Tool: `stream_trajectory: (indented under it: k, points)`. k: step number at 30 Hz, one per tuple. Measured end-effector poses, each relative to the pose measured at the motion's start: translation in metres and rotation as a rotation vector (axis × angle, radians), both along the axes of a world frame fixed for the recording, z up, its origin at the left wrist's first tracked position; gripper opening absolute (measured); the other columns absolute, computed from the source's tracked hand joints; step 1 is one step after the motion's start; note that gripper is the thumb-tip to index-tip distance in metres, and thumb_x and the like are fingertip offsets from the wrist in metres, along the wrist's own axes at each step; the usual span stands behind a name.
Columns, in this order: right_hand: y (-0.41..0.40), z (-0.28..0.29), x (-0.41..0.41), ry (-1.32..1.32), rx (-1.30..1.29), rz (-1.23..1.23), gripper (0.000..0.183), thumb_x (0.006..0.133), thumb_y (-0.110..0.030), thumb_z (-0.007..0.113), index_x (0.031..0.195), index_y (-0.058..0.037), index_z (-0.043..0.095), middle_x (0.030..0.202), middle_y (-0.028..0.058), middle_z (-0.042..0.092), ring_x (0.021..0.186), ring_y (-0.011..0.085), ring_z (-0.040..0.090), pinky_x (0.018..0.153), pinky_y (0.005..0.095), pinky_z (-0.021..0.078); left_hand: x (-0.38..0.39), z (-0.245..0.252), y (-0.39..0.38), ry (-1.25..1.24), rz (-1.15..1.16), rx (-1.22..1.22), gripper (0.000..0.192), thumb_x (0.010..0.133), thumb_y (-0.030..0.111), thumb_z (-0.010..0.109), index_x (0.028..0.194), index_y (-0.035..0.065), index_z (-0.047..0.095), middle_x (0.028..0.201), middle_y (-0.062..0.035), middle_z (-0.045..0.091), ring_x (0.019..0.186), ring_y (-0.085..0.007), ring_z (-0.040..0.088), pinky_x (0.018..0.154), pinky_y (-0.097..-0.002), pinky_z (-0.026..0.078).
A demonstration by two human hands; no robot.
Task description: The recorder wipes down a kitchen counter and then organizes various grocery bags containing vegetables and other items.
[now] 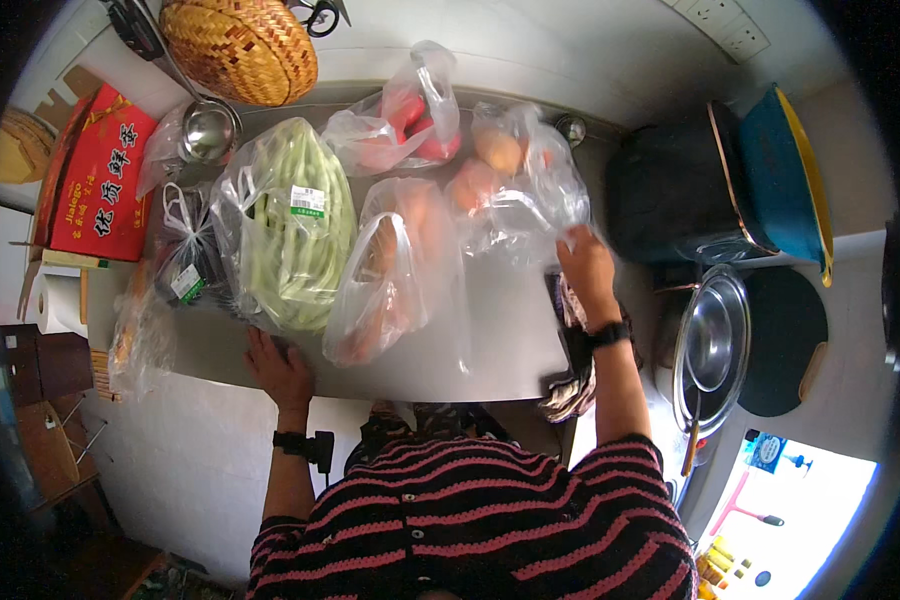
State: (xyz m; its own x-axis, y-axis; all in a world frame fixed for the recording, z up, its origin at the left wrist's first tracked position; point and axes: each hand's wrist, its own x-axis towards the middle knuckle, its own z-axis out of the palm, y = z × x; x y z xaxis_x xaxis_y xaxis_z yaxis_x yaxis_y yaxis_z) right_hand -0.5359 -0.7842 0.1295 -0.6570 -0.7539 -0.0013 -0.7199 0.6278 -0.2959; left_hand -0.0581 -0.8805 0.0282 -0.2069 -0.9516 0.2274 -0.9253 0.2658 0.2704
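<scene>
My left hand (279, 369) lies on the grey tabletop (506, 315) near its front edge, fingers spread and nothing held. Just behind it is a clear bag of long green beans (300, 225) with a printed label. My right hand (589, 268) has its fingertips closed on the near right corner of a clear plastic bag (559, 187) holding round orange-pink produce (497, 150). Between my hands sits a translucent bag of orange produce (390, 277), possibly carrots. Behind it, another bag (364, 142) contains red produce (439, 144).
A bag of dark contents (189, 247) and a red carton (105, 176) stand left. A ladle (211, 131) hangs before a woven basket (244, 49). Rumpled cloth (574, 397) lies under my right forearm. A black container (671, 187), blue basin (780, 172) and metal bowl (712, 337) line the right.
</scene>
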Motion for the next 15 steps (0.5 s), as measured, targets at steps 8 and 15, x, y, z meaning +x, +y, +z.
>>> stream_trajectory:
  k: [8, 15]
  points:
    - [0.105, -0.011, 0.054, -0.09, -0.065, 0.113, 0.017, 0.085, -0.016, 0.053, 0.073, -0.0032, 0.054, 0.068, 0.013, 0.061, 0.059, 0.0253, 0.06, 0.054, 0.0384, 0.0473, 0.003, -0.005, 0.0, -0.065, -0.025, 0.043, 0.055, 0.083, 0.019, 0.048, 0.13, -0.0065, 0.035, 0.14, -0.0264, 0.03, 0.132, -0.0387, 0.026, 0.107, -0.0549, 0.016]
    - [0.198, 0.024, 0.032, -1.042, -0.548, -0.435, 0.01, 0.078, -0.005, 0.048, 0.069, -0.0062, 0.052, 0.063, 0.0046, 0.056, 0.061, 0.0129, 0.053, 0.059, 0.0252, 0.0417, 0.001, -0.001, -0.004, -0.065, -0.068, 0.035, 0.05, 0.086, 0.021, 0.043, 0.126, -0.0077, 0.037, 0.138, -0.0286, 0.03, 0.13, -0.0409, 0.027, 0.106, -0.0554, 0.017]
